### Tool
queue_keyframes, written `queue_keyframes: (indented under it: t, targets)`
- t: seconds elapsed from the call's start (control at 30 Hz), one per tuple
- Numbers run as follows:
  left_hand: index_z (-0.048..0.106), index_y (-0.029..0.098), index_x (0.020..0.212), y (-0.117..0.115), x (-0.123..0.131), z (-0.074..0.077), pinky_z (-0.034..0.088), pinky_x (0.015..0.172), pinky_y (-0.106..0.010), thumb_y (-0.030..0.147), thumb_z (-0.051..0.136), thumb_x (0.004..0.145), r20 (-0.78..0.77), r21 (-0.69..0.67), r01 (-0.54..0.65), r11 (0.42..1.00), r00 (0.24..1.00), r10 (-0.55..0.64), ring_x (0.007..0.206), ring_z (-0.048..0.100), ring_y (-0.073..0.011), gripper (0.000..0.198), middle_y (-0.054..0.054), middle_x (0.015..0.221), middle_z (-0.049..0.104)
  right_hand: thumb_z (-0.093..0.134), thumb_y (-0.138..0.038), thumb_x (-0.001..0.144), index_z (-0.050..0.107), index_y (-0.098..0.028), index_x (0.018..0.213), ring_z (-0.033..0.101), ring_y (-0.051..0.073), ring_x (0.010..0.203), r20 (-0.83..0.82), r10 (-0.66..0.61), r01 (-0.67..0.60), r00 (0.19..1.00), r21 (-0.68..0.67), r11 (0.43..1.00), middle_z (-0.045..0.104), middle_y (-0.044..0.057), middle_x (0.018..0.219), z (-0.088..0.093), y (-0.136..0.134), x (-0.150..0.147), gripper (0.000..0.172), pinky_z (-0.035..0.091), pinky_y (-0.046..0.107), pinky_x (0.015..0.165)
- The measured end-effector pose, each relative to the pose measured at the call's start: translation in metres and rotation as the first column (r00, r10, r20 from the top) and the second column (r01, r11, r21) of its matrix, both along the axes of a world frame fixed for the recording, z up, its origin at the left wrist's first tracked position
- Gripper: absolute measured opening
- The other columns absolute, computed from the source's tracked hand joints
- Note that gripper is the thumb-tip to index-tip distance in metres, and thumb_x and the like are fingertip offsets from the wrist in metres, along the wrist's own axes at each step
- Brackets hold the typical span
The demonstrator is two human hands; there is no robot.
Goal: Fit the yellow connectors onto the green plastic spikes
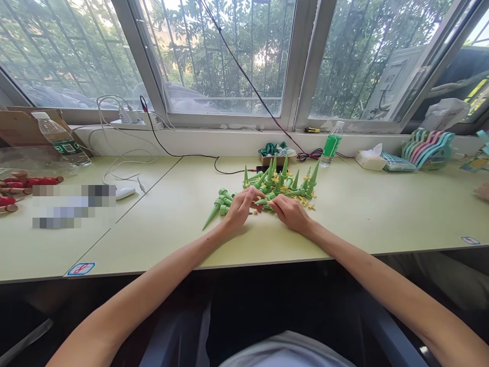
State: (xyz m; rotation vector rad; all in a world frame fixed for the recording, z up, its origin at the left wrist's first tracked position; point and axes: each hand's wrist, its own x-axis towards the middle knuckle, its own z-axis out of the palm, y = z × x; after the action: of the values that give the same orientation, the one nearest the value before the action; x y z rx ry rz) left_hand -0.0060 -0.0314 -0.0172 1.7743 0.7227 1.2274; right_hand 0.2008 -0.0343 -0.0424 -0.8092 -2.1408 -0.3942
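A heap of green plastic cone spikes (280,181) lies on the pale green table (382,214), with small yellow parts (307,205) scattered among them. My left hand (240,208) rests at the heap's left edge, its fingers curled and pinching at a green spike (263,201) that lies between the two hands. My right hand (291,212) is beside it, knuckles up, its fingers closed on the other end of the same spike. Several spikes (219,204) lie flat to the left of my left hand.
A green bottle (330,143) and tissues (370,158) stand at the back right, near stacked coloured plastic pieces (428,147). A clear water bottle (61,138), a white mouse (124,192), cables and red wooden items (23,186) sit at the left. Another person's hand (482,190) shows at the right edge.
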Motion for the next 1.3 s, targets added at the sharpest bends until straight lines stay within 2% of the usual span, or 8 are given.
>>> queue_keyframes:
  t: [0.13, 0.23, 0.37, 0.47, 0.63, 0.8, 1.0, 1.3]
  targets:
    - [0.063, 0.016, 0.085, -0.001, 0.001, 0.000, 0.054, 0.062, -0.025, 0.052, 0.056, 0.094, -0.095, 0.120, -0.079, 0.990, 0.991, 0.091, 0.070, 0.062, -0.0124, 0.038, -0.005, 0.090, 0.058, 0.040, -0.030, 0.108, 0.056, -0.019, 0.082, 0.049, 0.013, 0.058, -0.023, -0.010, 0.011, 1.000, 0.033, 0.999, 0.058, 0.003, 0.073, 0.000, -0.001, 0.000, 0.032, 0.032, 0.026, 0.054]
    - [0.056, 0.018, 0.088, -0.002, 0.002, -0.001, 0.050, 0.059, -0.023, 0.046, 0.060, 0.093, -0.122, 0.148, -0.107, 0.983, 0.985, 0.125, 0.066, 0.061, -0.0105, 0.028, -0.001, 0.083, 0.057, 0.041, -0.029, 0.107, 0.055, -0.019, 0.084, 0.046, 0.013, 0.057, -0.029, -0.020, 0.022, 0.999, 0.066, 0.998, 0.056, 0.003, 0.073, 0.000, 0.000, 0.000, 0.029, 0.032, 0.025, 0.053]
    - [0.049, 0.021, 0.100, -0.003, 0.003, -0.003, 0.039, 0.046, -0.019, 0.046, 0.055, 0.096, -0.167, 0.106, -0.061, 0.993, 0.983, 0.078, 0.046, 0.050, -0.0057, 0.026, 0.005, 0.071, 0.055, 0.042, -0.027, 0.107, 0.054, -0.019, 0.086, 0.044, 0.012, 0.055, -0.027, -0.029, 0.032, 0.999, 0.110, 0.993, 0.055, 0.002, 0.073, 0.000, 0.000, 0.000, 0.026, 0.032, 0.024, 0.051]
    - [0.046, 0.022, 0.110, -0.004, 0.003, -0.004, 0.036, 0.043, -0.018, 0.047, 0.053, 0.097, -0.172, 0.067, -0.017, 0.998, 0.985, 0.029, 0.041, 0.047, -0.0056, 0.029, 0.008, 0.063, 0.051, 0.042, -0.027, 0.107, 0.053, -0.019, 0.086, 0.045, 0.012, 0.055, -0.030, -0.030, 0.033, 0.999, 0.117, 0.993, 0.055, 0.001, 0.072, -0.001, 0.001, 0.000, 0.025, 0.032, 0.024, 0.050]
    - [0.046, 0.021, 0.124, -0.003, 0.001, -0.003, 0.040, 0.045, -0.018, 0.049, 0.057, 0.095, -0.135, -0.019, 0.055, 0.998, 0.989, -0.057, 0.046, 0.052, -0.0069, 0.042, 0.007, 0.066, 0.051, 0.041, -0.027, 0.108, 0.052, -0.019, 0.088, 0.048, 0.012, 0.057, -0.032, 0.003, 0.000, 0.999, 0.094, 0.996, 0.056, 0.001, 0.071, -0.002, 0.001, 0.001, 0.024, 0.032, 0.023, 0.052]
    - [0.051, 0.017, 0.132, -0.003, -0.001, -0.001, 0.044, 0.046, -0.020, 0.049, 0.061, 0.093, -0.133, -0.054, 0.076, 0.996, 0.988, -0.083, 0.052, 0.057, -0.0094, 0.052, 0.004, 0.068, 0.055, 0.040, -0.027, 0.108, 0.052, -0.020, 0.090, 0.048, 0.012, 0.056, -0.034, 0.016, -0.013, 0.999, 0.077, 0.997, 0.057, 0.001, 0.072, -0.002, 0.001, 0.002, 0.023, 0.031, 0.023, 0.054]
    - [0.055, 0.018, 0.125, -0.002, -0.002, -0.007, 0.047, 0.049, -0.021, 0.046, 0.067, 0.090, -0.190, 0.065, 0.019, 0.998, 0.982, -0.006, 0.052, 0.061, -0.0097, 0.046, 0.003, 0.072, 0.058, 0.038, -0.030, 0.108, 0.051, -0.020, 0.087, 0.049, 0.012, 0.057, -0.045, 0.022, -0.020, 0.999, 0.041, 0.999, 0.058, 0.001, 0.070, -0.005, 0.003, 0.002, 0.027, 0.033, 0.024, 0.056]
    - [0.055, 0.019, 0.116, 0.001, -0.001, -0.011, 0.046, 0.051, -0.020, 0.038, 0.066, 0.090, -0.246, 0.207, -0.047, 0.977, 0.964, 0.099, 0.048, 0.055, -0.0068, 0.034, 0.005, 0.071, 0.057, 0.035, -0.032, 0.109, 0.043, -0.021, 0.078, 0.042, 0.012, 0.052, -0.042, 0.031, -0.032, 0.999, -0.021, 0.999, 0.051, -0.001, 0.063, -0.006, 0.002, 0.003, 0.033, 0.029, 0.025, 0.055]
